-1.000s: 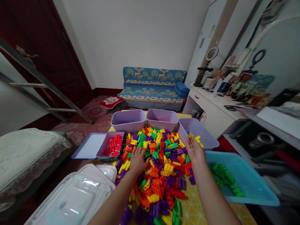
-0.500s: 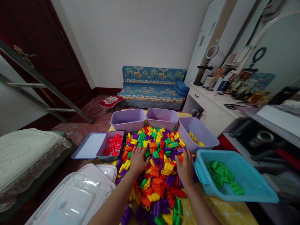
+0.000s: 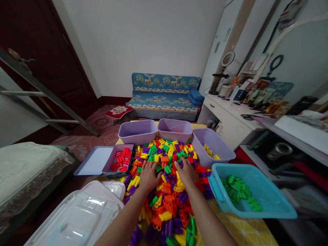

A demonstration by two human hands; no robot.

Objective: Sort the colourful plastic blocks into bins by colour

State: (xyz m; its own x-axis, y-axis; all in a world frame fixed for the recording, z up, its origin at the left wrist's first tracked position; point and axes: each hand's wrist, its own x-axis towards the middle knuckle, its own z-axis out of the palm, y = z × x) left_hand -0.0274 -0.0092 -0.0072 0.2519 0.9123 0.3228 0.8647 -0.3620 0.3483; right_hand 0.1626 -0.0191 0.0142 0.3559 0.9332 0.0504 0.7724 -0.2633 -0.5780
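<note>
A heap of small plastic tube blocks [image 3: 167, 201] in red, orange, yellow, green and purple covers the table in front of me. My left hand [image 3: 146, 176] lies flat on the heap, fingers spread. Beside it, my right hand [image 3: 186, 172] also rests palm down on the blocks with fingers apart. Neither hand holds anything that I can see. A small tray with red blocks [image 3: 120, 160] sits to the left. A purple bin [image 3: 214, 145] on the right has yellow blocks in it. A turquoise bin [image 3: 269, 201] holds green blocks.
Two more purple bins [image 3: 137, 131] [image 3: 175, 129] stand at the back of the heap. A blue lid [image 3: 93, 160] lies left of the red tray, a clear plastic lid [image 3: 77, 215] at the near left. A bed is on the left, a cluttered white desk [image 3: 230, 112] on the right.
My right hand came back from over the yellow-block bin, moving left onto the middle of the heap near my left hand. The left hand stayed put.
</note>
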